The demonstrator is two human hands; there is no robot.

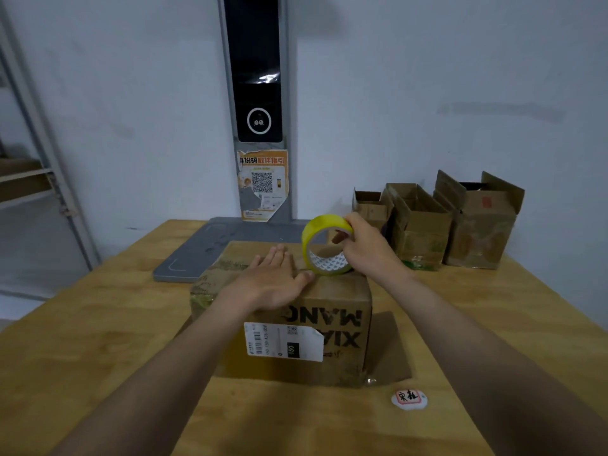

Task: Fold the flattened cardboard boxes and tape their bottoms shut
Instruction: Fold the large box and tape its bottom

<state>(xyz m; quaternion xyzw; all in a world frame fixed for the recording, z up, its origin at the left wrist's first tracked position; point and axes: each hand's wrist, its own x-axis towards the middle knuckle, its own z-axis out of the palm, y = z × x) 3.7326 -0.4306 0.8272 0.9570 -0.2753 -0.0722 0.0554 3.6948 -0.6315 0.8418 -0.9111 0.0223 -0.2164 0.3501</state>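
A folded cardboard box (332, 304) stands upside down in the middle of the wooden table (98, 340), with black print and a white shipping label on its near side. My left hand (274, 279) lies flat on the box's upturned bottom, fingers straight, pressing down. My right hand (365, 245) grips a yellow tape roll (320, 246) that stands on edge on the box's top right, just beside my left thumb. Three folded boxes (424, 222) with open flaps stand at the table's back right.
A grey flat pad (187, 261) lies behind the box against the wall. A round white sticker (409, 399) with red and black marks sits on the table at the near right. A dark wall device with a poster below it hangs ahead. Metal shelving stands at the left.
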